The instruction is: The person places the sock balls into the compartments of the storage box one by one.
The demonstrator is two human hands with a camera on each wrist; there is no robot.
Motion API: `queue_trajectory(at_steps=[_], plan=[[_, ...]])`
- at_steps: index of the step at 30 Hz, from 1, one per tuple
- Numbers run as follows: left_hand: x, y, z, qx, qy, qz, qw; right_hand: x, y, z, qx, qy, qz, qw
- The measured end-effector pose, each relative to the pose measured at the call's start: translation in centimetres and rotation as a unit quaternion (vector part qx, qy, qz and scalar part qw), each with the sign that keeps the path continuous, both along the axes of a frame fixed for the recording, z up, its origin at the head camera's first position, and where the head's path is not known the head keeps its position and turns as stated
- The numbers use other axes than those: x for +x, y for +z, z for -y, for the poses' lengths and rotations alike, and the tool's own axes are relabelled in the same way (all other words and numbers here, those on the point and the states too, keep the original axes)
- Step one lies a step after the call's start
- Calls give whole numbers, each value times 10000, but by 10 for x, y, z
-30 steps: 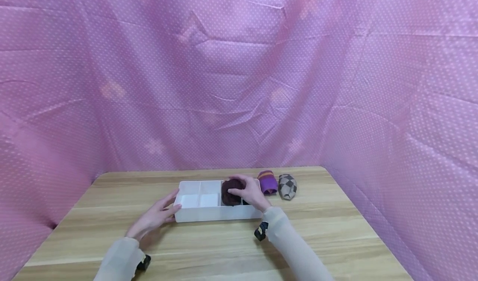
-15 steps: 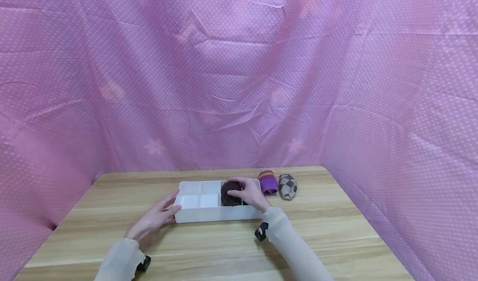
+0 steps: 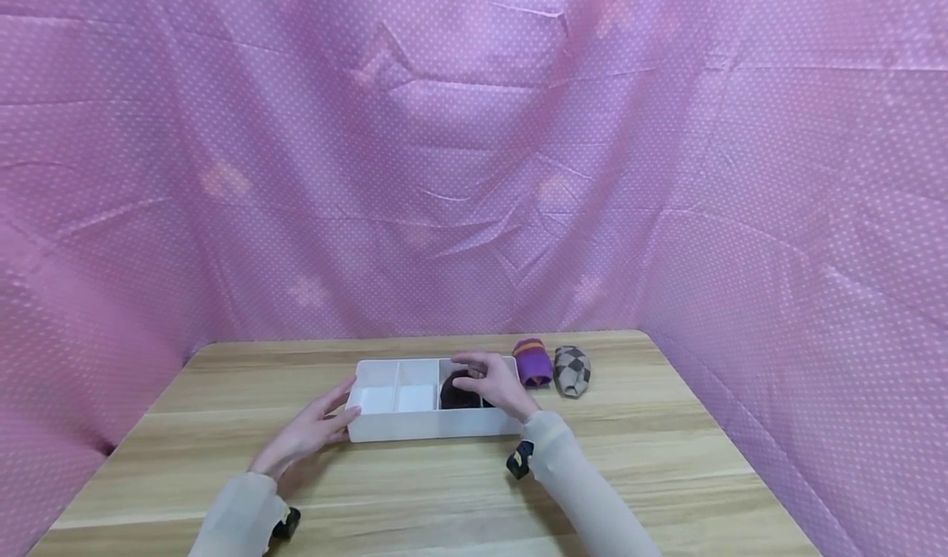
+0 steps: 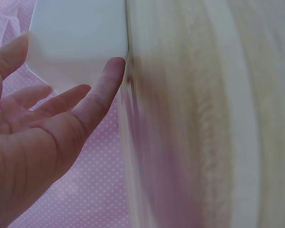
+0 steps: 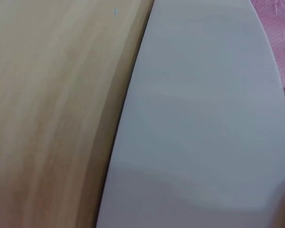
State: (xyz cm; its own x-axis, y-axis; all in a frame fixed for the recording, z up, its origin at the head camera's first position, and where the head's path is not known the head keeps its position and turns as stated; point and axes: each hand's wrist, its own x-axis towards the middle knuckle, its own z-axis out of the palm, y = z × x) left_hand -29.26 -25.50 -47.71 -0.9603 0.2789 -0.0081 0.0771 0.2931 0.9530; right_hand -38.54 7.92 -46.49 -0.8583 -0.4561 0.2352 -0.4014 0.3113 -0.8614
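A white divided box [image 3: 429, 427] lies lengthwise on the table. A dark brown rolled sock [image 3: 457, 394] sits low in its third compartment from the left. Over that compartment is my right hand [image 3: 494, 382], its thumb and fingers spread at the sock and partly covering it. Something dark shows in the rightmost compartment, mostly hidden under this hand. The two left compartments show bare white floors. My left hand [image 3: 311, 427] touches the box's left end with loosely extended fingers [image 4: 102, 92]. In the right wrist view the box's front wall [image 5: 194, 114] hides most of the right hand.
Behind the box's right end lie a purple rolled sock [image 3: 533, 364] with an orange stripe and a grey checkered rolled sock [image 3: 573, 371]. The wooden table [image 3: 415, 499] ends at a pink dotted curtain [image 3: 429, 170] on the back and sides.
The dark brown sock has sunk lower into its compartment under my right hand, and a gap shows between it and the upper fingers. The left hand and the box stay in place.
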Motion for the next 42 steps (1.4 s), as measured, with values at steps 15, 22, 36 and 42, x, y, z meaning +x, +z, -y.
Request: queue_trajectory(at_steps=[15, 22, 36, 42], plan=[[2, -1, -3, 22, 25, 37, 10000, 2, 1, -8, -309, -94, 286, 9991], [1, 0, -1, 35, 9, 46, 10000, 0, 2, -13, -679, -39, 310, 9972], [1, -3, -3, -35, -2, 95, 9999, -4, 2, -53, -806, -466, 235, 9954], [4, -3, -3, -30, 63, 68, 10000, -5, 2, -71, -986, -882, 195, 9910]])
